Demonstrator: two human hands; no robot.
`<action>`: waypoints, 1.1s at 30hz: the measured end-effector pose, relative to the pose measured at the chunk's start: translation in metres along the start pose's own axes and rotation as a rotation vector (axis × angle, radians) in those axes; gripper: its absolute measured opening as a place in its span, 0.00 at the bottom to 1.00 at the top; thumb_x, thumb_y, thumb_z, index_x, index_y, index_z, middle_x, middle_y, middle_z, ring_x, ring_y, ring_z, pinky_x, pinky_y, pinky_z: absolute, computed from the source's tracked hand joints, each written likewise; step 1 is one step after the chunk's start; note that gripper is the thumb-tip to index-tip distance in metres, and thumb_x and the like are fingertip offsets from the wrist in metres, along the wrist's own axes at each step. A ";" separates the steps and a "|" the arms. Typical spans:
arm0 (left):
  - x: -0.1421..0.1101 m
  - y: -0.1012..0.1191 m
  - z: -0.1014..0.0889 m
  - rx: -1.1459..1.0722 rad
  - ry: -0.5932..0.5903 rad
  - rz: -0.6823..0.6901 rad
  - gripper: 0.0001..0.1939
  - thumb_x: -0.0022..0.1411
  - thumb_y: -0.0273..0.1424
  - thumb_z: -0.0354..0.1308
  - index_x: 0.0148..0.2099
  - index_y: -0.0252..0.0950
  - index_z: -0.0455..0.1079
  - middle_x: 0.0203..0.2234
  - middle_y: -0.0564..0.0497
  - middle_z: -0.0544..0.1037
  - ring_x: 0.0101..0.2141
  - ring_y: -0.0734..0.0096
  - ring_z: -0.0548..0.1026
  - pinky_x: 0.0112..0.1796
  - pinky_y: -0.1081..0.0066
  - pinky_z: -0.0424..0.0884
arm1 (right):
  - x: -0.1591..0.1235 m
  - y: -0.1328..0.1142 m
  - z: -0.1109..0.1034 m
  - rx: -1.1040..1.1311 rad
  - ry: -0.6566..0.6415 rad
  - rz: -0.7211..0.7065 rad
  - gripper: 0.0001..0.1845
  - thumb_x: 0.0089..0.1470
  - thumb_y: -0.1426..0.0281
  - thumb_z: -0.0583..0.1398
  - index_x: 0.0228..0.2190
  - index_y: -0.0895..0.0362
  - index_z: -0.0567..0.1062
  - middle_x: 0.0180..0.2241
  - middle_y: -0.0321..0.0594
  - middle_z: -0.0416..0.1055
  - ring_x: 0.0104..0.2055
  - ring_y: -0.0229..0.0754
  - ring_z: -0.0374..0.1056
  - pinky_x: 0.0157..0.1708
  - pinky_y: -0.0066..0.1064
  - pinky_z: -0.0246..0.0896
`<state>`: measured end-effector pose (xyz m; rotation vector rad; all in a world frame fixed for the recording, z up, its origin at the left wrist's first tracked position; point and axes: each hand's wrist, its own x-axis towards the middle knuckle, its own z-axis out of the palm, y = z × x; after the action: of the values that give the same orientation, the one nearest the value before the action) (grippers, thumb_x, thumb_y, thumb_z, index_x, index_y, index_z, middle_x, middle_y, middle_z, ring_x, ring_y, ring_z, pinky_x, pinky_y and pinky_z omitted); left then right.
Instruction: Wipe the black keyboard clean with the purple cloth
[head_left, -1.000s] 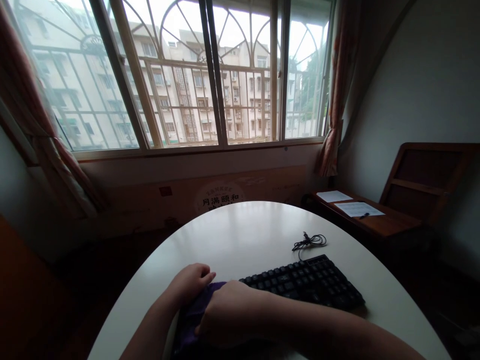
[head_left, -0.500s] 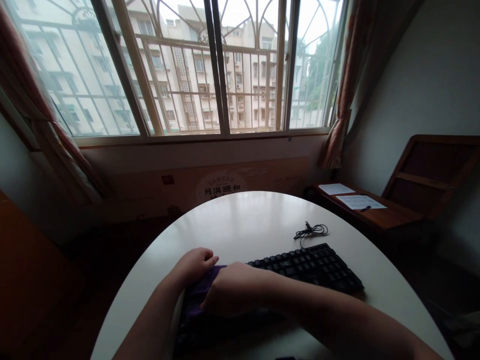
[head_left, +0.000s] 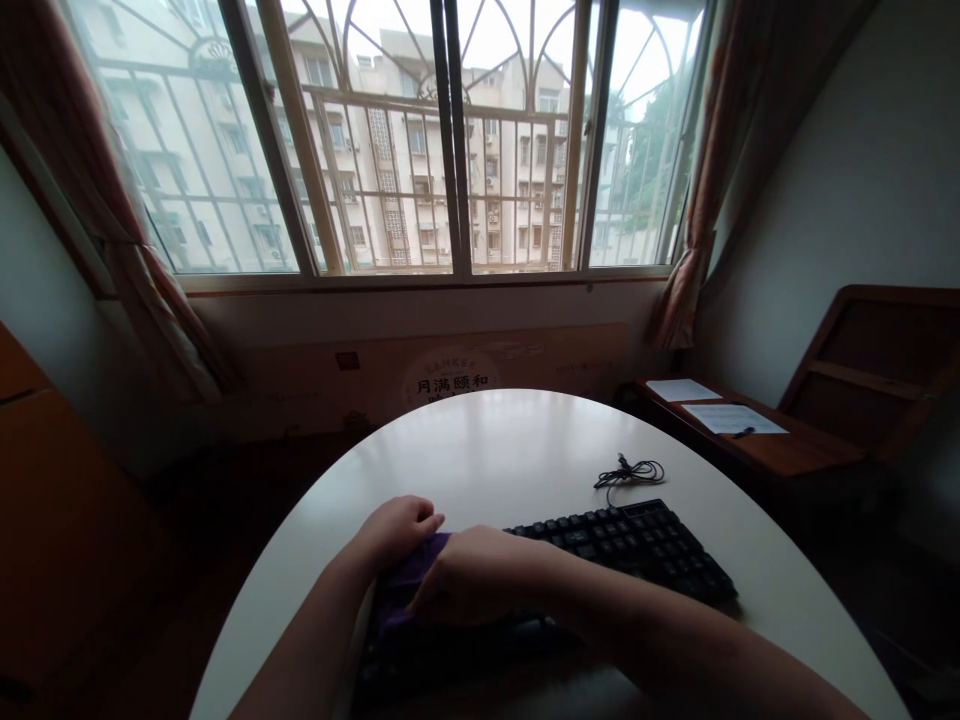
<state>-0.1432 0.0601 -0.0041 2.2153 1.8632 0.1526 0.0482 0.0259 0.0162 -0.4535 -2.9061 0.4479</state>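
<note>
A black keyboard [head_left: 645, 545] lies at a slant on the white round table [head_left: 480, 440], its middle covered by my right forearm. My right hand [head_left: 480, 570] is closed on a purple cloth [head_left: 409, 580] and presses it onto the keyboard's left part. At the keyboard's far left corner, beside the cloth, my left hand [head_left: 401, 525] is closed with curled fingers; its grip seems to be on that edge, though the fingertips are partly hidden. The keyboard's cable [head_left: 634, 472] lies bundled behind its right end.
Right of the table stands a wooden chair [head_left: 817, 450] with paper sheets [head_left: 735, 418] and a pen [head_left: 744, 433] on its seat. A barred window [head_left: 457, 150] with curtains [head_left: 686, 270] is ahead. Below it is a printed banner [head_left: 360, 375]. An orange-brown cabinet [head_left: 60, 520] stands at left.
The camera view has shifted slightly, so the whole scene sits a little farther right. Both hands and the cloth stay at nearly the same place on the keyboard.
</note>
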 end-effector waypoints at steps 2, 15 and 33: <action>0.000 0.001 0.000 -0.007 -0.005 -0.005 0.21 0.61 0.46 0.48 0.25 0.38 0.68 0.23 0.51 0.75 0.26 0.68 0.69 0.26 0.70 0.52 | 0.000 0.002 0.001 0.007 -0.001 0.009 0.15 0.61 0.60 0.57 0.47 0.44 0.79 0.44 0.31 0.78 0.39 0.41 0.72 0.34 0.28 0.58; -0.002 -0.001 0.000 0.007 0.016 -0.012 0.20 0.60 0.45 0.48 0.24 0.37 0.66 0.22 0.52 0.73 0.26 0.69 0.68 0.26 0.70 0.52 | 0.004 0.009 0.006 0.050 0.004 -0.016 0.15 0.60 0.61 0.58 0.46 0.48 0.79 0.43 0.34 0.78 0.36 0.40 0.71 0.34 0.27 0.59; 0.000 0.000 0.001 0.015 0.008 -0.017 0.20 0.60 0.45 0.47 0.25 0.37 0.67 0.23 0.51 0.75 0.26 0.67 0.69 0.26 0.70 0.52 | 0.006 0.013 0.008 0.056 -0.002 -0.033 0.16 0.60 0.60 0.58 0.47 0.47 0.79 0.43 0.32 0.78 0.37 0.39 0.70 0.35 0.27 0.59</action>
<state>-0.1433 0.0596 -0.0047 2.2107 1.8933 0.1450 0.0446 0.0378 0.0053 -0.3971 -2.8895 0.5242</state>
